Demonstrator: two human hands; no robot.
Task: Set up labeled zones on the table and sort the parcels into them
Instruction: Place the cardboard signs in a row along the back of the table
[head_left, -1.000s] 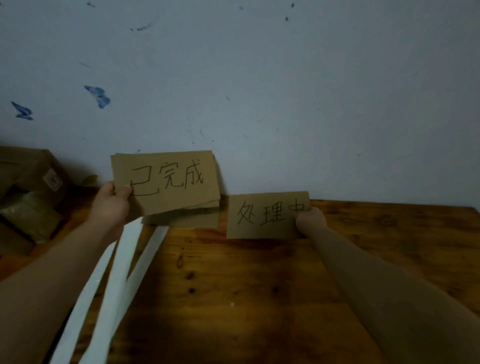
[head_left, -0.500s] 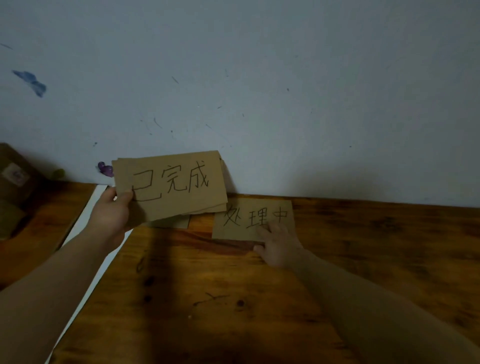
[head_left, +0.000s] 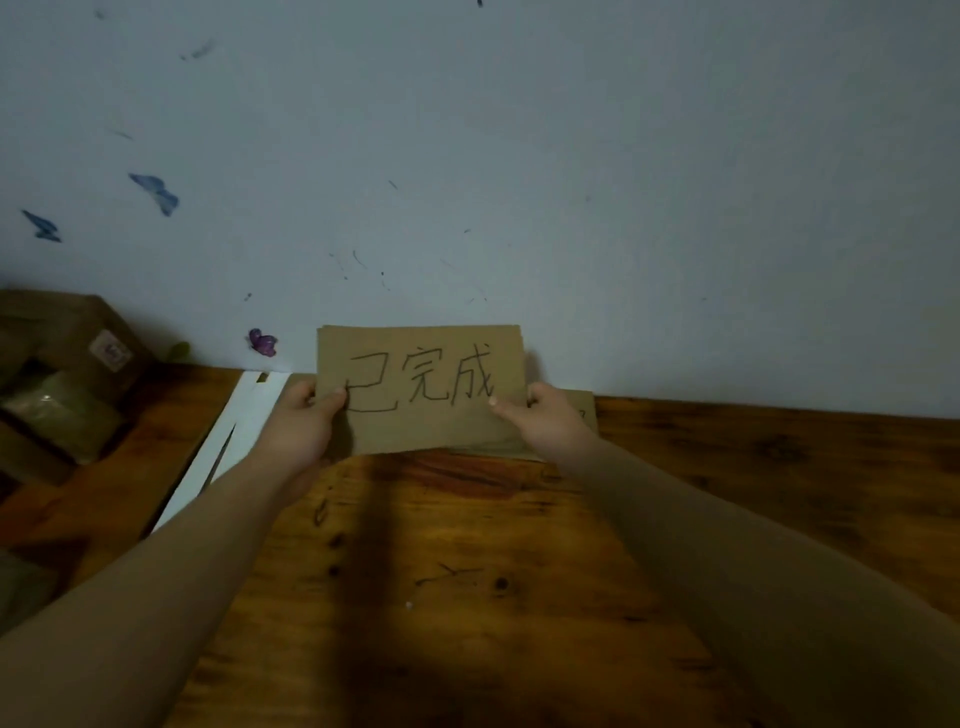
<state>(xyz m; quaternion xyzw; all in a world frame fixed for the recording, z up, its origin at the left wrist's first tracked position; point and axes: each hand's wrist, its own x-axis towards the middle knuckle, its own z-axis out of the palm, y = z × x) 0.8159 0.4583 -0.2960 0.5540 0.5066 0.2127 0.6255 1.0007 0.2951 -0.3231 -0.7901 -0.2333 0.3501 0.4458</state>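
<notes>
sign (head_left: 421, 387) upright, long axis left-right, text facing camera, at wall above tabletop (head_left: 467, 597) far edge | left hand (head_left: 306, 421) pinches left edge | right hand (head_left: 545, 421) pinches right edge | another card (head_left: 584, 415) behind, mostly hidden

Dim light all round, a cold bluish cast over the wall (head_left: 571, 156); the wooden table (head_left: 519, 649) glows warmer, brightest just below the cardboard sign (head_left: 421, 389), with a dark band of shadow running down its middle; the sign's writing reads clearly; the forearms (head_left: 156, 597) go soft and stretched toward the bottom corners, wide lens at work; the parcels (head_left: 57, 415) at left sink into murk.
</notes>
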